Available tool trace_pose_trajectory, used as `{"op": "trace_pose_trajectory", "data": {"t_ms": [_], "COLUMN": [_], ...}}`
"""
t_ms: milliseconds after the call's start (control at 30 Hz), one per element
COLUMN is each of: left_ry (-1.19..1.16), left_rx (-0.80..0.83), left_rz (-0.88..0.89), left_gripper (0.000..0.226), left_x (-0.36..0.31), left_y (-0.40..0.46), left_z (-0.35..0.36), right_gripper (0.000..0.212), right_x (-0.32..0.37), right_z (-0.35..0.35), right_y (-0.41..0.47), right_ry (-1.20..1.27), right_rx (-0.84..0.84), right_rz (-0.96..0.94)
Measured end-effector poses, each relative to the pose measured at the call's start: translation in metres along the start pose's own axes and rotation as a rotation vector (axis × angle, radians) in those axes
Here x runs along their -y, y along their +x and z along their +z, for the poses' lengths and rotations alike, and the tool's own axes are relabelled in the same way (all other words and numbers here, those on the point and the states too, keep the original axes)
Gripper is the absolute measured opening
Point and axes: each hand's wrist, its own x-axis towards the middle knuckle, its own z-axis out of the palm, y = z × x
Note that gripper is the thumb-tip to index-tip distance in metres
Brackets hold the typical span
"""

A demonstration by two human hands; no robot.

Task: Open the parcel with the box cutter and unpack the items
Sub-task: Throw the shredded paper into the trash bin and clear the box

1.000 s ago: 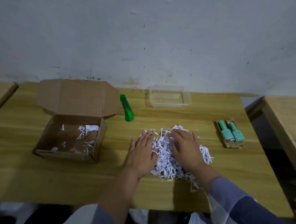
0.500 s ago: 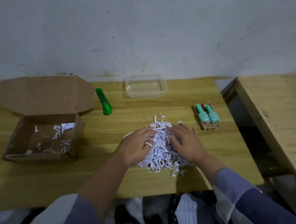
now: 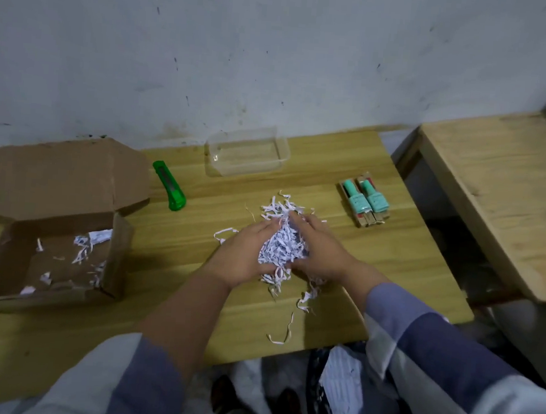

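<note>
Both hands, left hand (image 3: 245, 256) and right hand (image 3: 322, 249), cup shredded paper (image 3: 282, 243), fingers curled around it

Both hands close together, palms facing inward, left hand (image 3: 245, 256) and right hand (image 3: 321, 254) cupping shreds (image 3: 282, 244) between curled fingers, forearms reaching forward
</note>
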Motion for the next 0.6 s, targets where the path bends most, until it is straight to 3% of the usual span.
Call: {"op": "trace_pose_trajectory", "data": {"t_ms": [133,200,333,467,600], "left_ry": [-0.145,-0.183,-0.234,-0.269,-0.253], "left_rx": [-0.151,-0.175,-0.216,-0.26,-0.205], "left_rz": [-0.077,-0.11,-0.098,0.021,0.167], "left_gripper": [0.073,0.071,0.067,0.063,0.063], "left_x": [-0.014,-0.022,-0.04,-0.075,-0.12], "left_y": [-0.009,-0.018,-0.02,-0.009,-0.003], "left_z": [0.011,0.017,0.007,-0.016,-0.019], "right_gripper": [0.05,0.039,0.037,0.038,0.037], "right_x": [0.007,0.009,0.015,0.021,0.013], "right_z": [0.01,0.015,0.001,-0.038,-0.066], "right_y": [-0.008,-0.019,-0.037,-0.059,-0.108], "right_ry": [0.089,0.127,0.195,0.149,0.121], "right_rx": [-0.13,-0.156,-0.227,-0.353,-0.46], "right_rz": [-0.037,-0.033,0.004,0.058,0.125]}}
